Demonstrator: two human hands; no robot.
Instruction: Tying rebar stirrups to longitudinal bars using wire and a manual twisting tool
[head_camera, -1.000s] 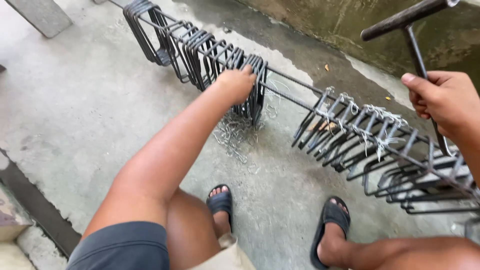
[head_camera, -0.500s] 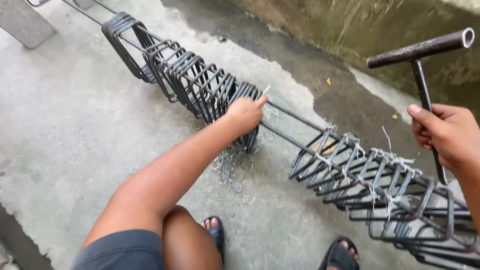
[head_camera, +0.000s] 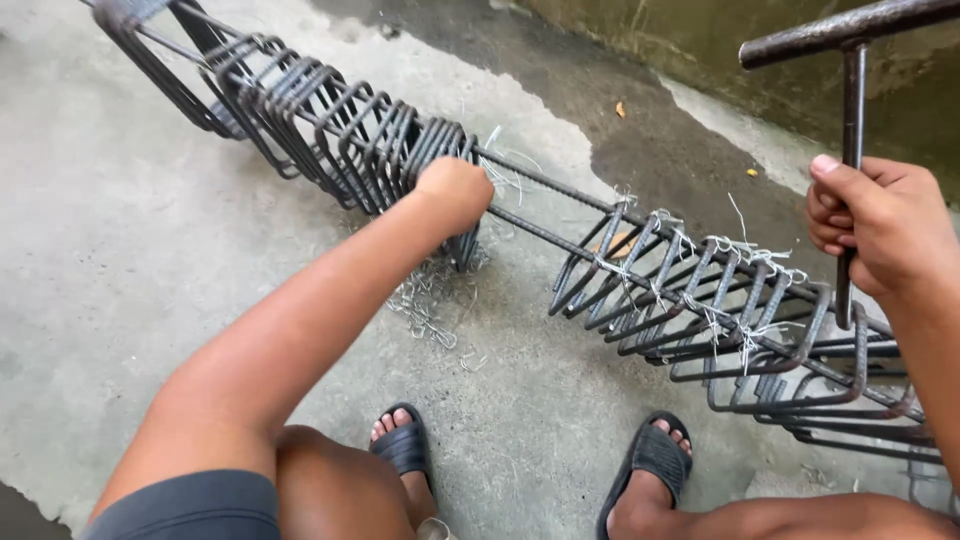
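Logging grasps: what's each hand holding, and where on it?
Right hand grips the T-handled metal tool on its vertical shaft, below the crossbar. Left hand closes on the top of a rebar stirrup.

The left hand (head_camera: 455, 190) is gripping a bunched group of steel stirrups (head_camera: 340, 130) on the rebar cage (head_camera: 700, 290). The right hand (head_camera: 880, 235) is holding a T-handled tying tool (head_camera: 850, 100) upright above wire-tied stirrups. Loose tie wires (head_camera: 425, 305) are lying on the concrete floor (head_camera: 100, 250).
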